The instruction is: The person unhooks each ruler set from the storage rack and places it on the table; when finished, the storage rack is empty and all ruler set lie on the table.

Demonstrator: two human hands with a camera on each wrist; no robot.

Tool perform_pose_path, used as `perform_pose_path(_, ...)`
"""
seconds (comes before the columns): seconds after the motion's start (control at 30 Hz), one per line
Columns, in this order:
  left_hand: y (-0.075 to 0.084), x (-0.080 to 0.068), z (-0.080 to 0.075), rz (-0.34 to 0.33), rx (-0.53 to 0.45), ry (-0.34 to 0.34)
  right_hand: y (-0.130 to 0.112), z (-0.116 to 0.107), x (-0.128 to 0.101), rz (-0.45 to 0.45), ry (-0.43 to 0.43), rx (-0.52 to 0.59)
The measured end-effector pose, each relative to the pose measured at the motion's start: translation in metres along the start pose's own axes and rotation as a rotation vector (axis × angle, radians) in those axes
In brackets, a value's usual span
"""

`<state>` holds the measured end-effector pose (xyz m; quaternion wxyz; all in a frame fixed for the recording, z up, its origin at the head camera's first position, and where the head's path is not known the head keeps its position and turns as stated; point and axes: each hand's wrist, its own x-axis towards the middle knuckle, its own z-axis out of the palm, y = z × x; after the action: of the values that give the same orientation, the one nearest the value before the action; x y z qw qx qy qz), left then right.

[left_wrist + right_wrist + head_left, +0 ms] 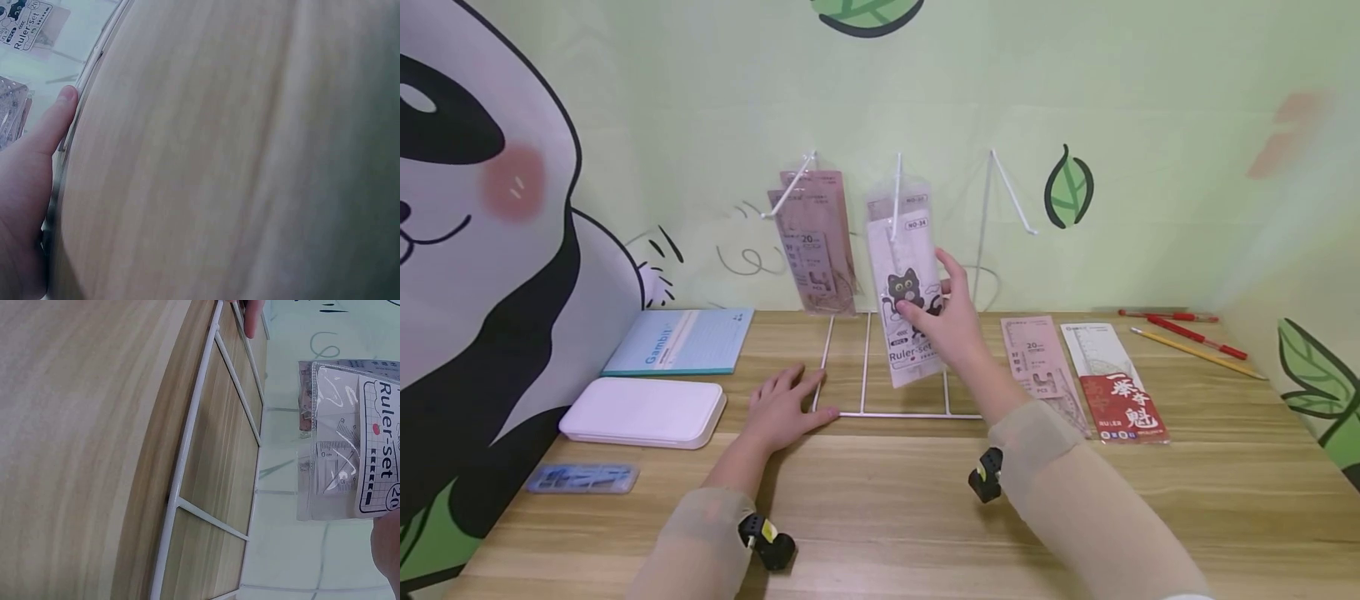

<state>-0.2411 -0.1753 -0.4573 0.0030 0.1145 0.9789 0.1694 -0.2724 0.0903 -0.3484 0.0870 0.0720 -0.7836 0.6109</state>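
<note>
In the head view, my right hand (955, 321) holds a ruler set packet (904, 250) with a black cat on it, thumb on its front and fingers by its right edge. The packet is at the middle white hook (897, 187), a similar pack's top showing behind it. Whether the front one hangs freely on the hook is hard to tell. My left hand (782, 408) rests on the table with fingers spread, touching the front left corner of the white wire rack (910, 415). Pink ruler packets (816, 242) hang from the left hook.
The right hook (1015, 192) is bare. Right of the rack lie a pink ruler packet (1037, 358), a red-and-white ruler packet (1112, 383), red pens (1195, 333) and a pencil (1198, 354). At left are a blue notebook (700, 342), a white case (643, 411) and a small blue box (582, 478).
</note>
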Motion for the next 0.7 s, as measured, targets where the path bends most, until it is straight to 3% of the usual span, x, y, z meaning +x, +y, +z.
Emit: perform_pose_path(0.7,0.0,-0.001,-0.001,0.008,-0.003,-0.002,0.002,-0.018,-0.016,-0.046,-0.083,0.003)
